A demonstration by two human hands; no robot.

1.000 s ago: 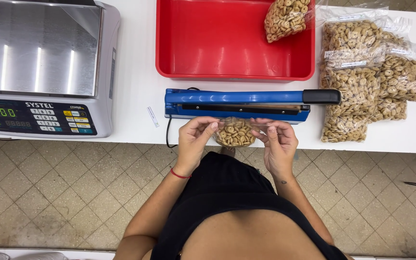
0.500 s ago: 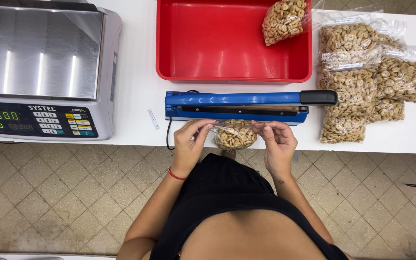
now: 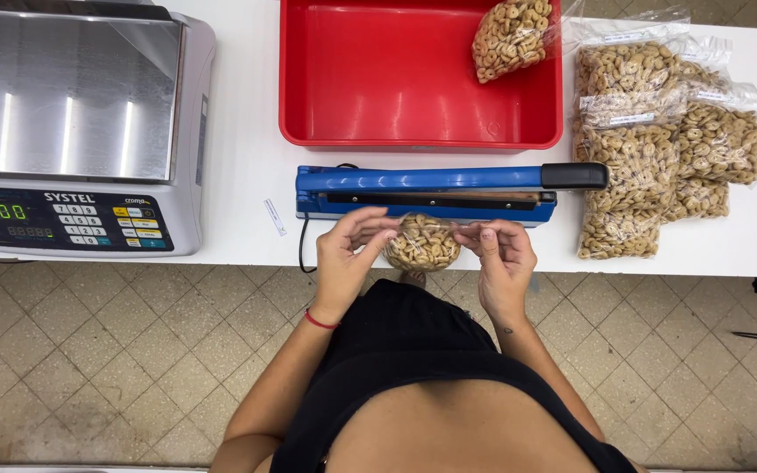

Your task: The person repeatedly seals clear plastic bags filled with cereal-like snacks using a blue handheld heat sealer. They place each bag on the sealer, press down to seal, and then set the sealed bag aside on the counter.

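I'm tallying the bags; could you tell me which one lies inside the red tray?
The bag of ring snacks in the red tray, at its right corner; the others sit outside it.

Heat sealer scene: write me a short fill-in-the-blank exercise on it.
1. Both hands hold a clear bag of ring-shaped snacks in front of the ____ heat sealer.
2. The tray behind the sealer is ____.
3. The left hand has a red band on its ____.

Missing: blue; red; wrist

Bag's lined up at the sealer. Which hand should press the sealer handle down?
Probably the right hand: the sealer's black handle lies on its side, just beyond it. The left hand, pinching the bag, could then keep holding it at the blue sealer.
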